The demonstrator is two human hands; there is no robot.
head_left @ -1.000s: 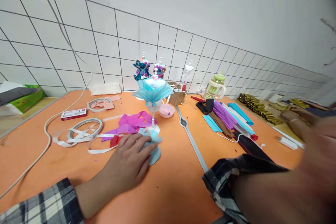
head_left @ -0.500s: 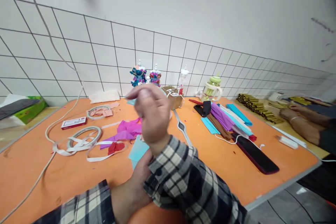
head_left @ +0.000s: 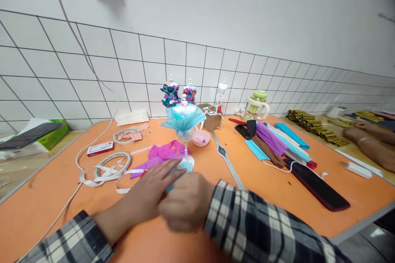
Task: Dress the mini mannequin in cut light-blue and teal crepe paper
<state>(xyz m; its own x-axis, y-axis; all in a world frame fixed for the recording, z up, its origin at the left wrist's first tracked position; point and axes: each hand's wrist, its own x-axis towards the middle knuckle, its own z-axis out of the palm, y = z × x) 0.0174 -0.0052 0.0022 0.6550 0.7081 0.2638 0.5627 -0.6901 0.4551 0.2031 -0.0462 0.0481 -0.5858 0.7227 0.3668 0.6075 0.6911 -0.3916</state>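
Observation:
My left hand [head_left: 149,193] lies palm down on the orange table, fingers stretched out over a piece of light blue paper [head_left: 185,166]. Close beside its fingertips, my right hand [head_left: 187,201] is curled into a fist and slightly blurred. Whatever the right fingers hold, if anything, is hidden. Just beyond both hands stands a small white mannequin [head_left: 186,148] on a round base, wearing a ruffled light blue paper skirt [head_left: 184,117]. Magenta paper [head_left: 168,151] and purple paper [head_left: 148,165] lie behind the left hand.
Tape rolls [head_left: 112,164] with loose white strips lie left, near a small red-and-white box [head_left: 100,148]. A pink bowl [head_left: 201,138], cardboard box [head_left: 212,122] and decorated mannequins [head_left: 170,93] stand behind. Folded coloured papers [head_left: 268,137], a phone [head_left: 317,185] and a bottle [head_left: 256,107] occupy the right.
My right hand has come down from its raised position to the table beside my left hand. The light blue skirted mannequin is now uncovered. My left hand now lies flatter, and the view has shifted slightly.

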